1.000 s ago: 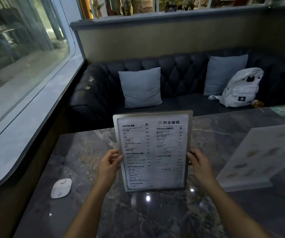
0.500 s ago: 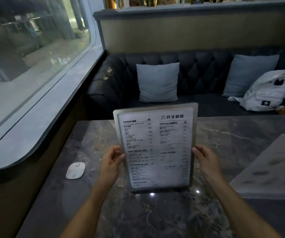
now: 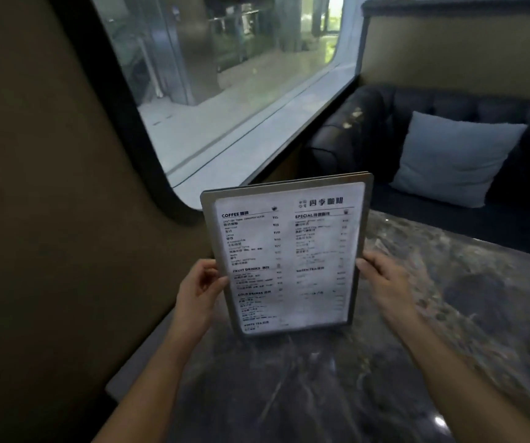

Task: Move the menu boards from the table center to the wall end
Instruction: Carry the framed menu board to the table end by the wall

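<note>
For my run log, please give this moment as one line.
menu board: upright, held | left hand: left edge | right hand: right edge | marble table: below

The small print low on the menu board is too blurry to read. The sofa runs off the right edge.

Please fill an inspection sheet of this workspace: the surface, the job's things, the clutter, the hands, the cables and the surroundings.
Surface: dark marble table, glossy, with light reflections.
Job's things: one menu board, held roughly upright with its printed side to the camera; whether its lower edge touches the table cannot be told. No second board in view.
Clutter: nothing seen.
Hands: left hand grips the board's left edge, right hand the right edge.
Cables: nothing seen.
Surroundings: brown wall at the left with a large window; dark tufted sofa behind the table, with a grey cushion on it.
</note>
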The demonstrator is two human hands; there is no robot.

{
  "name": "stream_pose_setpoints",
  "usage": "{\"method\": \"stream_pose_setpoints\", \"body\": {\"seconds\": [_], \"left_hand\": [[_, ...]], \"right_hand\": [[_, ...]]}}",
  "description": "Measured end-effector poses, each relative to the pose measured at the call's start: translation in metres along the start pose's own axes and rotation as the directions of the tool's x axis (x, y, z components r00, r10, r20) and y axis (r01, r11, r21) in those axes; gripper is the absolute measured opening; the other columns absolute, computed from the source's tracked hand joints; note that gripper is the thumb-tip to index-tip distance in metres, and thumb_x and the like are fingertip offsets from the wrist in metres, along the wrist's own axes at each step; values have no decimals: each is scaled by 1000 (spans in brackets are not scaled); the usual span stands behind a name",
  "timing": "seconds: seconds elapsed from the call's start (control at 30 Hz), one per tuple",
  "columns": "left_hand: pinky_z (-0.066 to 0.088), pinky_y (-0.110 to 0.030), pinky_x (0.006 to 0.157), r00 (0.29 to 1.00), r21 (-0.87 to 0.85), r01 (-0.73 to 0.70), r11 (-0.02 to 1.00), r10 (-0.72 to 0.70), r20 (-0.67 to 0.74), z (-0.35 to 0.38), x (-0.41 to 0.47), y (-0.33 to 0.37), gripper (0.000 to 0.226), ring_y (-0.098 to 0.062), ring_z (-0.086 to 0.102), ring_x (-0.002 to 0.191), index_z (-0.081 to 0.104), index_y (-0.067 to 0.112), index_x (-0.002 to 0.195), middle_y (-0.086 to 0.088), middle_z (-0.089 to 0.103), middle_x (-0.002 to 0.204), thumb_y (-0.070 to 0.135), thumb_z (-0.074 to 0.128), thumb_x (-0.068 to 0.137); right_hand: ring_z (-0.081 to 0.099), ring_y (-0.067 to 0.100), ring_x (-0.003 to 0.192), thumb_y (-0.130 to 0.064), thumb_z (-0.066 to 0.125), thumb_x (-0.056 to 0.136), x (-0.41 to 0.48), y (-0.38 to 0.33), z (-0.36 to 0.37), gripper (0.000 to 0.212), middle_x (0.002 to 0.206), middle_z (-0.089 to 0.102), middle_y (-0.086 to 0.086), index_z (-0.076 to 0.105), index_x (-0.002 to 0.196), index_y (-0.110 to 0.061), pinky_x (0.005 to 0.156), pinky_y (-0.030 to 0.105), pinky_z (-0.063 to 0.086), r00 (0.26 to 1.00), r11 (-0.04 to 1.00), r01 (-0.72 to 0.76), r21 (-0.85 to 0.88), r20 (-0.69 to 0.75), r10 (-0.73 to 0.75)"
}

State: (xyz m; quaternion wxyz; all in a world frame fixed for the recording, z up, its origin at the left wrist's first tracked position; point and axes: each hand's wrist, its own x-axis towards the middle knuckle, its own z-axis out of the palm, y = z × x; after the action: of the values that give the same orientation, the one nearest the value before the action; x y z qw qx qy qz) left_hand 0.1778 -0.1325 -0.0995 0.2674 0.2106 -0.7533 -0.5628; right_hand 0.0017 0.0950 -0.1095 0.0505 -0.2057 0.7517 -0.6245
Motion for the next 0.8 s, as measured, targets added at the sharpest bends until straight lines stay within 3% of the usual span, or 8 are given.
{"method": "stream_pose_setpoints", "body": {"seconds": [0.07, 0.2, 0.33, 0.43, 0.5, 0.63, 0.8], "left_hand": [[47, -14, 65, 994, 19, 21, 1000, -19, -104, -28, -15, -4, 30, 3, 53, 67, 59, 26, 78, 5, 56, 73, -3, 59, 81], [49, -20, 68, 971, 101, 121, 987, -97, -217, -76, -53, -15, 28, -6, 55, 70, 59, 28, 81, 1, 57, 75, 1, 63, 79], [45, -25, 69, 932, 164, 196, 967, -132, -336, -105, -94, -22, 33, -3, 57, 70, 57, 33, 82, 1, 59, 77, 1, 64, 79], [48, -26, 71, 912, 131, 202, 971, -137, -385, -116, -118, -24, 30, -3, 58, 71, 58, 33, 81, 3, 60, 78, 3, 63, 79], [49, -23, 69, 902, 110, 190, 976, -129, -412, -120, -131, -24, 31, 0, 57, 70, 60, 35, 78, 6, 60, 77, 4, 63, 79], [49, -28, 75, 870, 92, 195, 977, -129, -476, -121, -147, -30, 29, -10, 56, 74, 61, 30, 80, 1, 60, 79, 1, 63, 79], [48, -9, 66, 847, 11, 175, 985, -145, -512, -117, -160, -43, 38, 1, 54, 67, 63, 34, 77, 5, 59, 75, -4, 62, 79]], "right_hand": [[57, -8, 71, -9, 51, 88, -1, -5, 26, 21, 83, 63, -5, 63, 79, -25, 60, 7, 42, 996, 1000, -15, 5, 88, 14], [59, 11, 81, -13, 50, 89, -10, -11, 72, 15, 85, 63, 0, 64, 87, -15, 69, 22, 48, 974, 999, -39, 26, 224, 32], [58, -6, 68, -8, 50, 89, -24, -12, 109, 14, 80, 64, -4, 64, 89, -8, 59, 5, 43, 934, 997, -37, 69, 358, 10], [57, 7, 78, -8, 51, 89, -31, -11, 129, 14, 88, 65, 4, 63, 95, -4, 68, 15, 45, 894, 995, -69, 73, 447, 30], [57, 4, 76, -6, 50, 89, -35, -12, 141, 14, 86, 64, -1, 63, 95, -6, 65, 12, 45, 881, 989, -100, 112, 472, 35], [59, -4, 73, -7, 50, 89, -37, -14, 151, 16, 88, 65, -1, 63, 95, -11, 60, 7, 45, 857, 987, -110, 120, 515, 33], [58, -1, 73, -9, 51, 88, -43, -12, 156, 23, 86, 65, -3, 63, 82, -27, 58, 7, 45, 851, 987, -115, 110, 523, 41]]}}
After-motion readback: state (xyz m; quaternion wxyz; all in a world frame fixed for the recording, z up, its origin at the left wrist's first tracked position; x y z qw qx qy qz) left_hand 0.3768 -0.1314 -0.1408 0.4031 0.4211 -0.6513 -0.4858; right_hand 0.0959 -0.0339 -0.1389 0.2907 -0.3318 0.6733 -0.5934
